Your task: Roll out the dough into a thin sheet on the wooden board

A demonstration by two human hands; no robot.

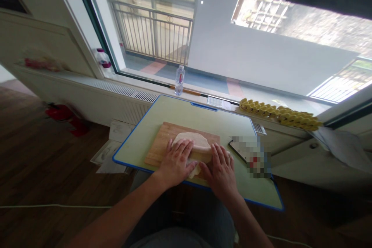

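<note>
A sheet of pale dough (190,136) lies flattened on a wooden board (157,145), with part of it showing on the near side between my thumbs. Across the dough runs a light-coloured rolling pin (202,149), largely covered by my hands. My left hand (177,161) is over the pin's left part, fingers together and curved across it. On its right part sits my right hand (222,166), fingers curled over the pin and thumb pointing inward. The undersides of both hands are hidden.
The board rests on a small pale green table (247,188) with a blue edge. A phone-like object (240,151), partly pixelated, lies at right. Beyond stand a water bottle (179,80) and yellow egg trays (279,114) by the window. A red fire extinguisher (68,118) is on the floor at left.
</note>
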